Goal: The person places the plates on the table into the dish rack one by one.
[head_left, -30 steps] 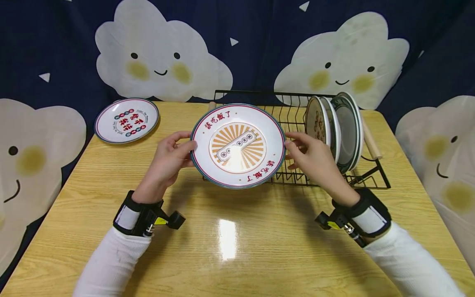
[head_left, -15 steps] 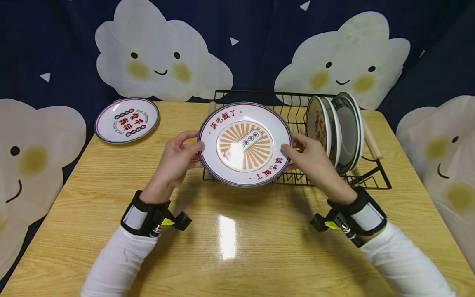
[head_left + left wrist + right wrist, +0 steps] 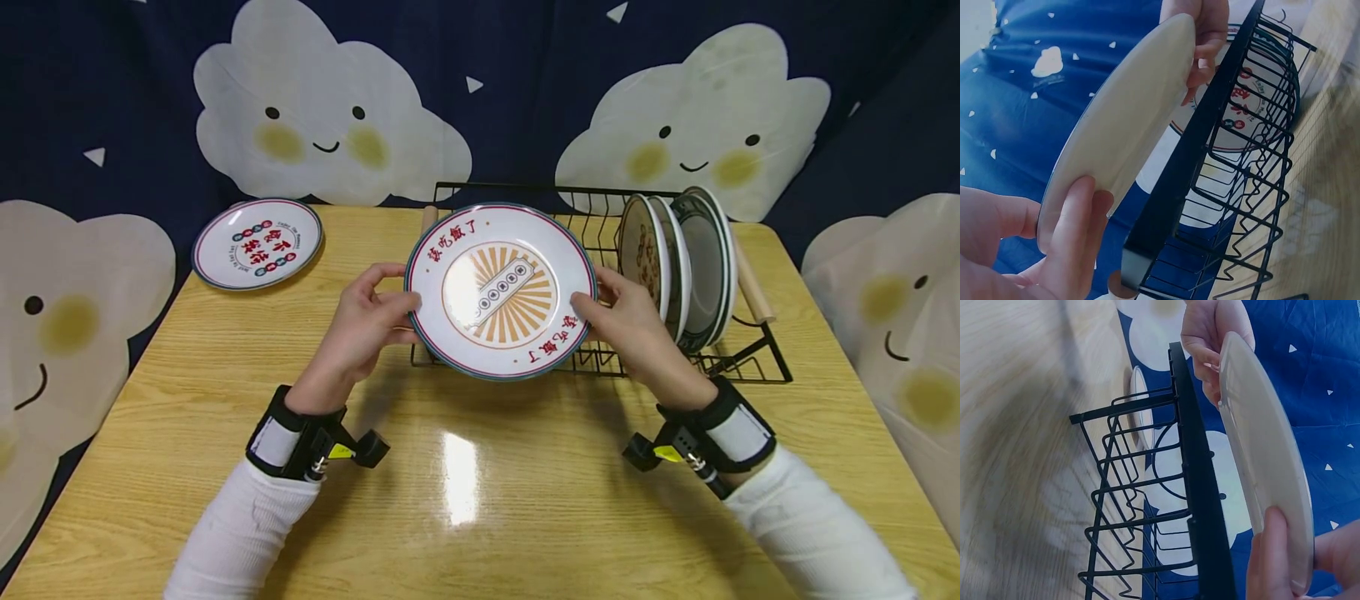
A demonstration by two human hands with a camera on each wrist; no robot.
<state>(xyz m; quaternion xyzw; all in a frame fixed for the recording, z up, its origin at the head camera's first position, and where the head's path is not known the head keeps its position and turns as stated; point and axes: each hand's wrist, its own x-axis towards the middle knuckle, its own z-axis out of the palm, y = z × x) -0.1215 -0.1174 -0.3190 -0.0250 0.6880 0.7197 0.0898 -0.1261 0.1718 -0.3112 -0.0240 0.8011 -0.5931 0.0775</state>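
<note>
A white plate [image 3: 501, 292] with a blue-and-red rim, red characters and an orange sunburst is held up between both hands, tilted so its face shows in the head view. My left hand [image 3: 367, 321] pinches its left edge, thumb on the face and fingers behind. On the opposite edge, my right hand [image 3: 633, 321] grips it the same way. Both wrist views show the plate's plain underside [image 3: 1122, 119], with fingers [image 3: 1275, 550] pressed against it. Behind and below the plate is a black wire dish rack [image 3: 592, 242], partly hidden by it.
Several plates [image 3: 708, 267] stand on edge in the rack's right part, beside my right hand. Another white plate [image 3: 257, 244] with red characters lies at the back left of the wooden table [image 3: 390, 517]. A dark curtain [image 3: 517, 100] with cloud prints hangs behind.
Both hands have carried the plate a little to the right over the rack, and it has turned slightly. The right thumb now reaches further onto its face.
</note>
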